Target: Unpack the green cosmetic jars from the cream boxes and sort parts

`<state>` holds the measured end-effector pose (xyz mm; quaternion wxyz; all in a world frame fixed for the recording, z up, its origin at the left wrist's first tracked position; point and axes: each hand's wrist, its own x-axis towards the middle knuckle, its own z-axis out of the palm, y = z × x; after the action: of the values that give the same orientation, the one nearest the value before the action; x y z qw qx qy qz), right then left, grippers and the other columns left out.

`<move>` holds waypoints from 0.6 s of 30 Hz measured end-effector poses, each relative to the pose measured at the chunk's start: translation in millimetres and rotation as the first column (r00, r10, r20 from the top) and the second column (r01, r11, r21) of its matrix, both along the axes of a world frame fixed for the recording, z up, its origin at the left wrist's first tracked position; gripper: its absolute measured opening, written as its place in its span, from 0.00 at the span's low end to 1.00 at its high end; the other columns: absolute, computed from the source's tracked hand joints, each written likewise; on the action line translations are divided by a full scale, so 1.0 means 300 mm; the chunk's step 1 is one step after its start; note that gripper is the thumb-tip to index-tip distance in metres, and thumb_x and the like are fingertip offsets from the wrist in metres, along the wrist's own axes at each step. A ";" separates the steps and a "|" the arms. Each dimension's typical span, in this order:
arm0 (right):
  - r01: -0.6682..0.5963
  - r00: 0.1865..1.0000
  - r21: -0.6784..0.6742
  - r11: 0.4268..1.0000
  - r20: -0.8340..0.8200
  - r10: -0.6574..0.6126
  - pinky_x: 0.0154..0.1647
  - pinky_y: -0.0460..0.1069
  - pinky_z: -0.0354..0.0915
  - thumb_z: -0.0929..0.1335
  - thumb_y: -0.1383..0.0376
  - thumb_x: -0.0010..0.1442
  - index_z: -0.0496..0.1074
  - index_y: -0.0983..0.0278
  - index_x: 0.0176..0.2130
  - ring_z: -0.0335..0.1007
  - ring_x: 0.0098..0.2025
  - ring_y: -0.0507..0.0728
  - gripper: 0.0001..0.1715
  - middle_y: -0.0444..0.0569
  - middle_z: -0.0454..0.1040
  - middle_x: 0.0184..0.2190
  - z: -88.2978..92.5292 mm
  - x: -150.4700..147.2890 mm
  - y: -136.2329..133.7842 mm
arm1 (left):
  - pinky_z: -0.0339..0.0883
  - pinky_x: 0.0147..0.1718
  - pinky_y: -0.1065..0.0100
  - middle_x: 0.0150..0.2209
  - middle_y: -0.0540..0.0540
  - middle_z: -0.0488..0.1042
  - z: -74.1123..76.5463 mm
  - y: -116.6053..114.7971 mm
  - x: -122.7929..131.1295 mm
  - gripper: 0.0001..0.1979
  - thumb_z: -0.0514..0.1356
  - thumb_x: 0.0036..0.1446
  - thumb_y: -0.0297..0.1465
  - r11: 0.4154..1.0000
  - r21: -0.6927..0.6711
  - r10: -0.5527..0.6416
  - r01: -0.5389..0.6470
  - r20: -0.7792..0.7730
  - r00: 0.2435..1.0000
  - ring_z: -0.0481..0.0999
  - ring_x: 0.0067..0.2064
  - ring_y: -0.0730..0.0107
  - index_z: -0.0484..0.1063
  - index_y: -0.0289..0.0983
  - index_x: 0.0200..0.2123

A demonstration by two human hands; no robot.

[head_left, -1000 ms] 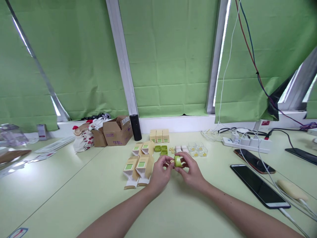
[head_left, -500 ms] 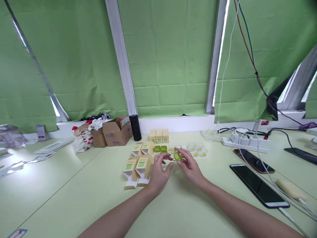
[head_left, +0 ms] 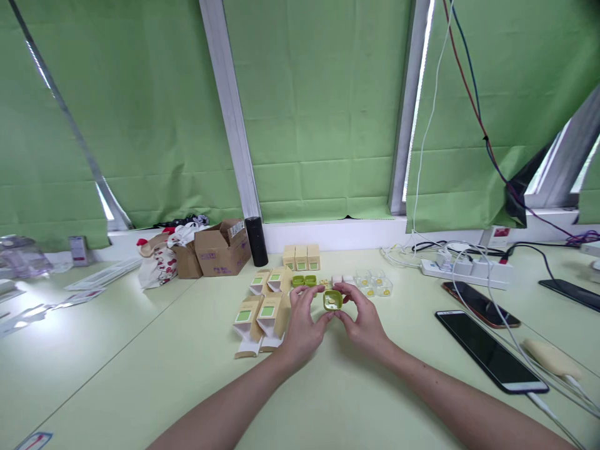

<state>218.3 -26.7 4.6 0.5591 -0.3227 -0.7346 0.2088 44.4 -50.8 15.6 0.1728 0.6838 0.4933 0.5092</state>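
Observation:
Between the fingertips of both hands is a small green square case, tilted so that its open hollow faces me. Pale bits show inside it, too small to name. My left hand pinches its left side with thumb and fingers. On the opposite side my right hand grips it by the edge. Just behind the hands sit more green square cases, partly hidden by my left fingers. White pieces and clear cups with yellow centres stand behind my right hand.
Opened beige cartons lie left of my left hand, and upright beige boxes stand at the back. A cardboard box and a black cylinder are farther left. Phones, cables and a power strip occupy the right.
The green case has turned so its open hollow now faces me. My left fingers have closed in on it from the left, where they were apart from its body before.

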 end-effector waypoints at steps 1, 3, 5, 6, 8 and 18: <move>0.002 1.000 0.019 1.000 0.008 -0.003 0.50 0.59 0.72 0.68 0.69 0.60 0.68 0.56 0.58 0.74 0.50 0.62 0.27 0.53 0.76 0.54 -0.001 0.000 0.001 | 0.63 0.62 0.49 0.57 0.41 0.66 0.001 0.001 0.001 0.23 0.67 0.58 0.30 1.000 0.008 0.004 -0.004 -0.010 1.000 0.63 0.64 0.53 0.71 0.45 0.56; 0.003 1.000 0.055 0.998 0.023 -0.004 0.48 0.58 0.73 0.68 0.70 0.60 0.69 0.56 0.57 0.74 0.49 0.62 0.26 0.53 0.76 0.53 -0.005 0.001 0.005 | 0.63 0.62 0.50 0.56 0.41 0.67 0.003 0.002 0.002 0.22 0.67 0.58 0.29 1.000 0.018 0.003 -0.003 -0.027 1.000 0.61 0.64 0.53 0.72 0.45 0.56; 0.002 1.000 0.081 0.997 0.027 -0.004 0.48 0.58 0.73 0.68 0.71 0.60 0.69 0.56 0.57 0.73 0.50 0.62 0.26 0.53 0.75 0.53 -0.007 0.001 0.008 | 0.63 0.62 0.50 0.56 0.41 0.68 0.005 0.003 0.003 0.21 0.67 0.58 0.28 1.000 0.020 -0.005 0.005 -0.038 0.999 0.60 0.65 0.54 0.73 0.45 0.55; -0.001 1.000 0.092 0.996 0.029 -0.001 0.49 0.58 0.73 0.67 0.71 0.60 0.69 0.56 0.57 0.73 0.51 0.62 0.25 0.53 0.75 0.53 -0.008 0.002 0.009 | 0.63 0.62 0.50 0.55 0.41 0.68 0.006 0.003 0.004 0.21 0.66 0.58 0.28 1.000 0.021 -0.009 0.010 -0.042 0.999 0.60 0.65 0.54 0.73 0.45 0.55; -0.010 0.999 0.113 0.994 0.040 0.006 0.51 0.59 0.73 0.67 0.71 0.61 0.70 0.57 0.55 0.73 0.53 0.63 0.24 0.54 0.75 0.53 -0.008 0.005 0.010 | 0.63 0.62 0.50 0.54 0.42 0.70 0.008 0.002 0.004 0.20 0.66 0.58 0.26 0.999 0.030 -0.013 0.014 -0.052 0.999 0.61 0.64 0.54 0.74 0.44 0.54; 0.009 0.996 0.200 0.980 0.089 -0.027 0.55 0.59 0.74 0.66 0.72 0.64 0.76 0.59 0.48 0.74 0.54 0.63 0.16 0.55 0.74 0.51 -0.005 0.016 0.005 | 0.64 0.60 0.48 0.52 0.44 0.74 -0.002 0.000 -0.003 0.21 0.65 0.57 0.24 0.995 0.082 -0.048 0.057 -0.112 0.993 0.62 0.62 0.53 0.73 0.44 0.53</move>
<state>223.1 -25.2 3.2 0.5564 -0.2808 -0.7736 0.1142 43.6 -50.9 14.9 0.1296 0.7303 0.4617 0.4865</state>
